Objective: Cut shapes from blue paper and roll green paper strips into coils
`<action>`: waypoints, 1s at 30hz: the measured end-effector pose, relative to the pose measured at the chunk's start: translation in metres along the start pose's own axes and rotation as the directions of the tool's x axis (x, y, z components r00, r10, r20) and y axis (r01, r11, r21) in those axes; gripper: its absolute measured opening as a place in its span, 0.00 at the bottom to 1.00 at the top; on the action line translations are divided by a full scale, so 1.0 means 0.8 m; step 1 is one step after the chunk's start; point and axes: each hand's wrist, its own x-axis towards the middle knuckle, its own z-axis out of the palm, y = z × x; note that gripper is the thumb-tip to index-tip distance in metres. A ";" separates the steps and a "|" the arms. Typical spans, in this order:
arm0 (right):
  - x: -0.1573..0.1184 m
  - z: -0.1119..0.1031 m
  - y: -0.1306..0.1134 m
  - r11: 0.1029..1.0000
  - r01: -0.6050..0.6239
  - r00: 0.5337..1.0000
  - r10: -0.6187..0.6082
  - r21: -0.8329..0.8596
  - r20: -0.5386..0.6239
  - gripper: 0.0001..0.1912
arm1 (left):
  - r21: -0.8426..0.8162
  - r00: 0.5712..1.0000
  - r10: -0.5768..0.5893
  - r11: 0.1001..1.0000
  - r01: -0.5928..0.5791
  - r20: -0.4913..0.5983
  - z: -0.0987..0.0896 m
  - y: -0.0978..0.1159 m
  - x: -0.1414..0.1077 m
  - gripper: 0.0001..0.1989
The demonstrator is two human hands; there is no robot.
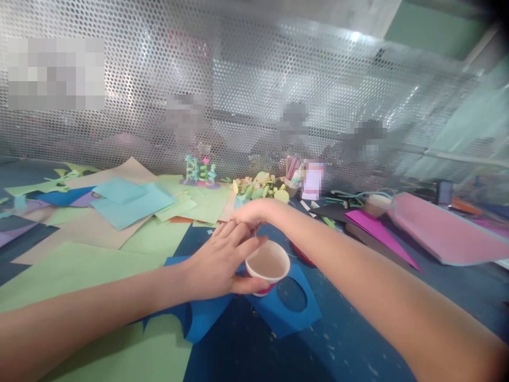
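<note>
While left hand point(218, 260) clasps cup point(269, 262), right hand point(247, 213) bends.

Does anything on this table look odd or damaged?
Mostly just mess. The blue sheet by the cup has a big round hole, though its smooth edge looks cut, not torn. White scraps lie loose on the dark table, which looks untidy. No spill is visible.

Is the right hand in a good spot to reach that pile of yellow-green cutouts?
Probably yes: the right hand appears just short of the yellow-green cutouts, with nothing visible standing between them.
</note>
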 end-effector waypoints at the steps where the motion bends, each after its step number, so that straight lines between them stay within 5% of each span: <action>1: 0.000 0.001 0.000 1.000 0.002 1.000 -0.002 0.004 -0.011 0.14 | 0.004 1.000 -0.003 1.000 0.003 0.000 0.000 0.000 0.000 0.31; 13: -0.006 0.019 0.015 0.983 0.145 0.980 -0.127 0.110 -0.152 0.08 | 0.023 1.000 0.001 1.000 0.000 -0.010 0.000 0.001 0.000 0.30; 30: -0.001 0.026 0.021 0.899 0.135 0.990 -0.143 0.417 -0.012 0.11 | -0.058 1.000 -0.013 0.998 0.014 0.014 -0.002 0.003 0.002 0.30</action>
